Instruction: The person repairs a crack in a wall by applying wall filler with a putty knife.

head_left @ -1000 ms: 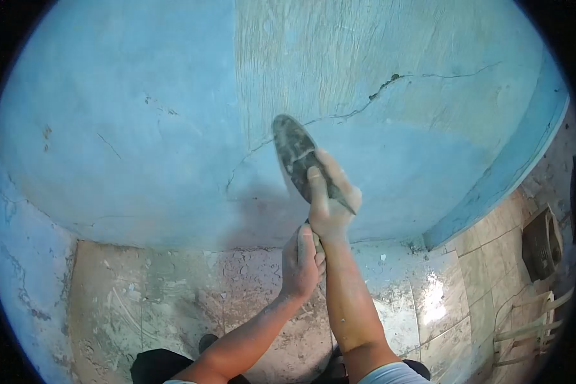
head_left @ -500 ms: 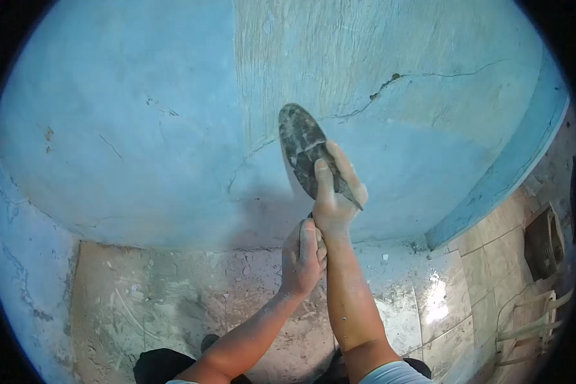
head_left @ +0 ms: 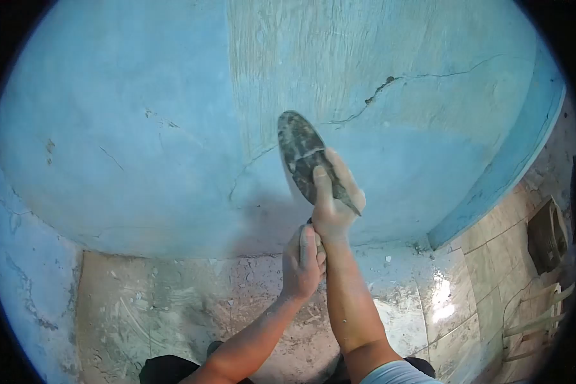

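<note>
My right hand (head_left: 334,205) grips a dark, scuffed oval blade-like tool (head_left: 301,144), with the thumb lying flat on its face and the fingers around its right edge. The tool has a rounded upper end, a pale line across its middle and a pointed lower end. It overlaps the blue wall (head_left: 166,153) in front of me. Just below, my left hand (head_left: 304,259) is a closed fist close against the right wrist. A small dark tip shows above that fist; I cannot tell what it belongs to.
A scraped, streaky patch (head_left: 301,51) covers the upper wall, with a crack (head_left: 422,76) along its right part. Dusty floor tiles (head_left: 134,307) hold scattered chips. At right are a dark boxy container (head_left: 545,237) and a pale wooden frame (head_left: 537,317).
The tool and both hands sit slightly lower in view, and the whole scene has shifted a little. Both grips look the same.
</note>
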Tool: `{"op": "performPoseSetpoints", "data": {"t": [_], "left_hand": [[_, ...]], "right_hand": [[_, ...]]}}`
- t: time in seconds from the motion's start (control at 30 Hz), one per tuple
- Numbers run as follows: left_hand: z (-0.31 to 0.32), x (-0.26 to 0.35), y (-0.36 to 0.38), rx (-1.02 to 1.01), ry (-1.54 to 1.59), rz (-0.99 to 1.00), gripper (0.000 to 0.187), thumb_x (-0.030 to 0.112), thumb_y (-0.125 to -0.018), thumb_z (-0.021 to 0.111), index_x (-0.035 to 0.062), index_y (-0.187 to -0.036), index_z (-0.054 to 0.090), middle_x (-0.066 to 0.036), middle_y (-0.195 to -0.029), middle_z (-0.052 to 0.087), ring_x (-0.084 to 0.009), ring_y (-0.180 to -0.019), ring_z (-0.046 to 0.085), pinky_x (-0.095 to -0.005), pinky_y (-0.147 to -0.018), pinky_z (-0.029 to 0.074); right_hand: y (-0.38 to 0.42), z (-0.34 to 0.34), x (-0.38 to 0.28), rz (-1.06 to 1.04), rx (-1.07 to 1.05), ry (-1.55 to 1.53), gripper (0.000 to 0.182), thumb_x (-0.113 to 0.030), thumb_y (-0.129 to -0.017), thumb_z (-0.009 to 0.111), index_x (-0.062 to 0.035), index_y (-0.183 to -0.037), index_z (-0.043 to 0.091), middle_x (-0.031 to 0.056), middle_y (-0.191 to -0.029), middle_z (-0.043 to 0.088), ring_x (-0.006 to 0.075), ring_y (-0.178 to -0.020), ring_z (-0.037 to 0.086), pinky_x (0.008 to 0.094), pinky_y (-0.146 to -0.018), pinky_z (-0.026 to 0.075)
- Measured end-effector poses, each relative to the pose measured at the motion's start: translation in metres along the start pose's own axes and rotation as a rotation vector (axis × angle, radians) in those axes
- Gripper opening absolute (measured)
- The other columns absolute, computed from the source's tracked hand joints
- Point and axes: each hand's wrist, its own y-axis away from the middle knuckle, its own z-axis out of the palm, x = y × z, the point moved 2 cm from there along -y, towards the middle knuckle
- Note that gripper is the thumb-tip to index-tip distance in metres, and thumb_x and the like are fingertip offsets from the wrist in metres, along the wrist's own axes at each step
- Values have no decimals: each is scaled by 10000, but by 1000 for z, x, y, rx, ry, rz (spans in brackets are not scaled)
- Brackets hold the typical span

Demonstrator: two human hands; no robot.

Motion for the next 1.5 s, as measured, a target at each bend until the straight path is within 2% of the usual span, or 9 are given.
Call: {"op": "performPoseSetpoints", "data": {"t": [0.33, 0.5, 0.6, 0.73, 0.87, 0.97, 1.07, 1.2, 1.5], "left_hand": [[-20, -17, -6, 70, 87, 47, 451, 558, -1143, 420, 162, -934, 471, 54, -688, 427, -54, -496, 343, -269, -413, 297], [-3, 12, -2, -47, -118, 32, 426, 474, -1175, 385, 127, -957, 498, 71, -684, 380, -33, -517, 339, -260, -443, 298], [-13, -5, -5, 179, 99, 12, 422, 453, -1176, 403, 118, -951, 526, 64, -670, 401, -34, -510, 342, -260, -439, 302], [-10, 5, -8, -57, -162, 40, 426, 526, -1152, 412, 160, -968, 527, 63, -669, 411, -54, -492, 351, -268, -430, 294], [-16, -2, -9, 59, 25, 58, 437, 498, -1154, 420, 146, -908, 501, 56, -681, 417, -49, -511, 369, -264, -426, 304], [-11, -5, -8, 71, -103, 130, 445, 508, -1155, 414, 135, -936, 519, 61, -701, 408, -46, -544, 382, -259, -426, 307], [-3, -5, -5, 46, -107, 119, 442, 509, -1155, 421, 135, -941, 522, 62, -699, 407, -47, -543, 386, -262, -436, 318], [-16, 4, -9, 17, -106, 127, 438, 511, -1152, 433, 137, -942, 521, 58, -691, 413, -50, -534, 389, -267, -452, 335], [-14, -6, -6, 92, -91, 163, 450, 500, -1151, 433, 129, -910, 517, 51, -696, 449, -56, -544, 390, -266, -460, 330]], "right_hand": [[6, 8, -8, 13, -328, 378, 294, -68, -971, 715, 50, -1237, 761, 168, -1138, 807, 211, -989, 758, 328, -913, 575], [0, 0, -2, -24, 78, 58, 307, -11, -974, 708, -8, -1276, 759, 204, -1069, 807, 189, -982, 766, 309, -883, 579], [5, 11, -1, -126, -408, 261, 315, -8, -983, 701, 74, -1286, 723, 195, -1117, 798, 218, -974, 758, 325, -886, 594], [-2, 4, -3, 45, 168, -56, 297, -11, -956, 739, -43, -1248, 785, 177, -1040, 812, 151, -813, 737, 264, -796, 565], [-1, 13, -9, -178, -264, 292, 287, -13, -971, 725, -24, -1252, 781, 185, -1049, 812, 179, -857, 763, 276, -800, 574], [-1, 3, -3, -3, 127, -13, 298, -32, -960, 758, -95, -1249, 798, 195, -983, 790, 159, -809, 752, 269, -776, 561], [8, 15, 7, -139, -337, 215, 298, -21, -958, 760, -36, -1255, 785, 176, -1010, 810, 158, -829, 760, 281, -776, 574], [4, 9, 4, -22, 105, -95, 298, -15, -958, 750, -43, -1253, 788, 174, -1052, 813, 168, -864, 771, 292, -808, 585], [7, 11, -6, 53, -160, 154, 283, -55, -970, 724, -7, -1244, 775, 191, -1065, 806, 181, -931, 756, 298, -873, 569]]}}
